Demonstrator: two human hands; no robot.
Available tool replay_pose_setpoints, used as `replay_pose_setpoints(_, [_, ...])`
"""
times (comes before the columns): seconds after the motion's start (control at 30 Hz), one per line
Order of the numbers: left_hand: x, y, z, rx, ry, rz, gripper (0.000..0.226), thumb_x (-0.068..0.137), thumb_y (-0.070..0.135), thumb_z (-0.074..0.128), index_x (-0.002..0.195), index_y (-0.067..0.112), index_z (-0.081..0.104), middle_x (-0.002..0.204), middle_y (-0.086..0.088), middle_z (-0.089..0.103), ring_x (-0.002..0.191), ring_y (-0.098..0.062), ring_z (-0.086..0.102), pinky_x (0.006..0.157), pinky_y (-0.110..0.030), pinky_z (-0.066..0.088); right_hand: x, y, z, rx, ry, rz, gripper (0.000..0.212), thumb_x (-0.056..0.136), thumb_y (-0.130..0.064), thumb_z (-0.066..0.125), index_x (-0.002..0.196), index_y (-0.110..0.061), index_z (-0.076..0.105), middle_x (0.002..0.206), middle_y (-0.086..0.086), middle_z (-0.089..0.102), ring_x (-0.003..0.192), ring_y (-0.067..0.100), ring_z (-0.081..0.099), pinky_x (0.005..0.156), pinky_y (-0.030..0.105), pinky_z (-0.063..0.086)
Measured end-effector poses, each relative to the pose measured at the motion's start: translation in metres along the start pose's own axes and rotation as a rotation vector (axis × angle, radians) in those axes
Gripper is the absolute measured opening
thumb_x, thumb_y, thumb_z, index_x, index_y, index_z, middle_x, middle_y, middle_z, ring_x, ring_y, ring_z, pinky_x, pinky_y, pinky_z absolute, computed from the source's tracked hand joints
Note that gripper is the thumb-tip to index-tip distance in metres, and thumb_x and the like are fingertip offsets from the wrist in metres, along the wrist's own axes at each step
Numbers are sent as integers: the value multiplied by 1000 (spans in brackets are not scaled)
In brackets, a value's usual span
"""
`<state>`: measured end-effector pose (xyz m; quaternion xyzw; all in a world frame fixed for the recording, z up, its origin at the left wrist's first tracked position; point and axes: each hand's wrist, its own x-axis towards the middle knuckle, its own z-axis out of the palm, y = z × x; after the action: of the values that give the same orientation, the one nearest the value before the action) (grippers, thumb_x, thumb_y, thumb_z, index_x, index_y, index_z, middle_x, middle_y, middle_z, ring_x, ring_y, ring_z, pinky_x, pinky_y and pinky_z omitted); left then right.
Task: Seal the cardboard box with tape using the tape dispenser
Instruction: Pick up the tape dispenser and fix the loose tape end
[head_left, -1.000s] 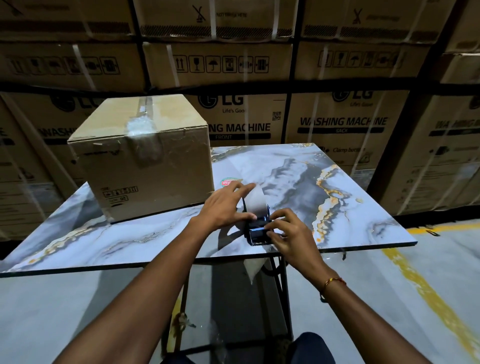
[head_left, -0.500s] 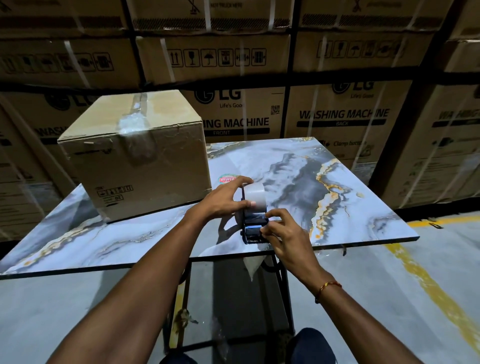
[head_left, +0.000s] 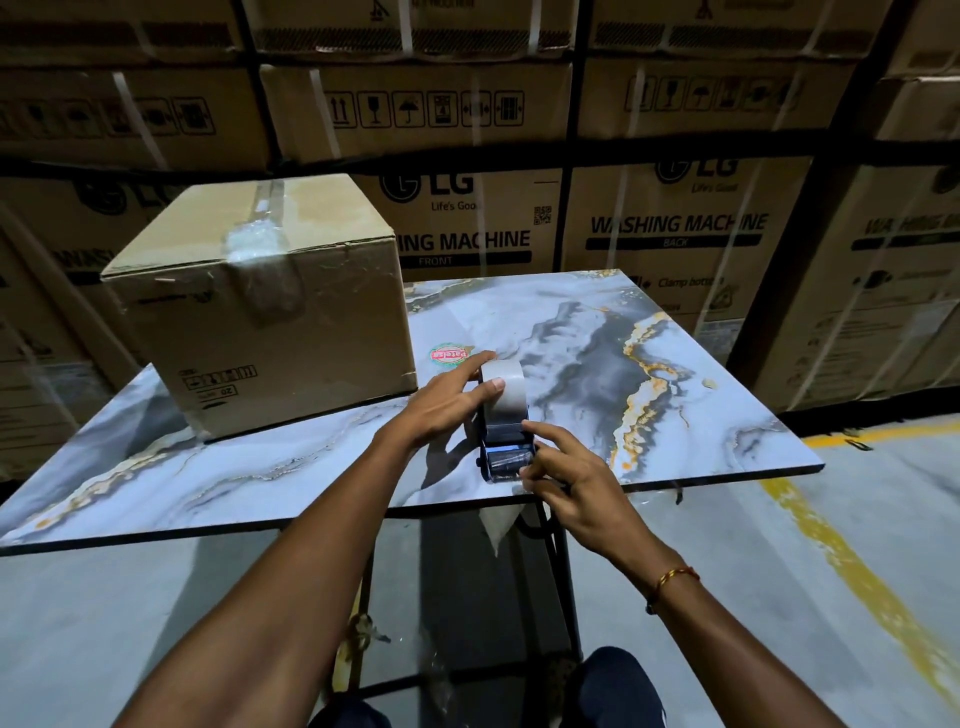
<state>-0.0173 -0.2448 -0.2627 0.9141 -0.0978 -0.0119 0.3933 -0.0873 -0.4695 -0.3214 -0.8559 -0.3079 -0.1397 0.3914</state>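
Reading "LG Life's Good" and "WASHING MACHINE", with "FRONT" and "BACK" beneath, the stacked cartons (head_left: 670, 234) stand beyond both hands. A round red-and-green sticker (head_left: 450, 354) lies just past the left fingertips; its wording is too small to read. The left hand (head_left: 448, 402) curls around the roll of the tape dispenser (head_left: 505, 422), thumb on the tape. The right hand (head_left: 574, 480) pinches the dispenser's near end with bent fingers. The cardboard box (head_left: 260, 306) sits left of the hands on the marble table (head_left: 675, 395), closed, tape on its seam. Compared with a second ago, the left thumb has shifted up onto the roll.
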Motion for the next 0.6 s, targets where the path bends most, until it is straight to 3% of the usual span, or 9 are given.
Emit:
replay_pose_setpoints(0.13, [-21, -1, 6, 128, 177, 89, 58, 94, 58, 44, 148, 41, 32, 155, 3, 38, 141, -21, 35, 111, -46, 34, -2, -10, 7, 104, 72, 78, 9, 92, -11, 66, 86, -17, 63, 139, -13, 54, 108, 5, 64, 88, 37, 56])
replay_pose_setpoints(0.2, [-39, -5, 10, 110, 356, 131, 45, 93, 48, 51, 136, 35, 50, 135, 2, 54, 125, -20, 49, 100, -42, 43, 0, -17, 8, 175, 121, 118, 8, 93, -14, 65, 86, -18, 64, 133, -12, 58, 108, 4, 64, 90, 38, 56])
replay_pose_setpoints(0.27, [-64, -5, 16, 23, 467, 155, 23, 91, 31, 59, 113, 27, 66, 105, 3, 64, 98, -15, 59, 79, -32, 50, 2, -21, 8, 209, 142, 149, 8, 93, -16, 64, 86, -20, 64, 128, -13, 59, 106, 6, 65, 90, 40, 56])
replay_pose_setpoints(0.37, [-100, 4, 28, -172, 337, 115, 13, 89, 11, 64, 98, 18, 70, 80, -5, 68, 71, -17, 65, 59, -15, 47, 4, -24, 7, 216, 126, 186, 7, 92, -22, 64, 85, -24, 64, 126, -15, 58, 104, 9, 65, 89, 45, 56])
replay_pose_setpoints(0.5, [-108, 10, 46, -260, 260, 84, 10, 85, 18, 70, 95, 19, 69, 79, -2, 71, 75, -18, 67, 71, -34, 54, 7, -26, 2, 170, 115, 197, 7, 92, -19, 66, 86, -20, 67, 125, -10, 59, 107, 8, 63, 88, 39, 57])
replay_pose_setpoints(0.6, [-102, 10, 52, -416, 273, -4, 3, 85, 20, 70, 85, 18, 69, 76, 2, 70, 72, -14, 65, 76, -45, 57, 8, -29, -2, 151, 93, 203, 7, 92, -17, 67, 86, -16, 69, 125, -5, 59, 110, 6, 62, 86, 17, 54])
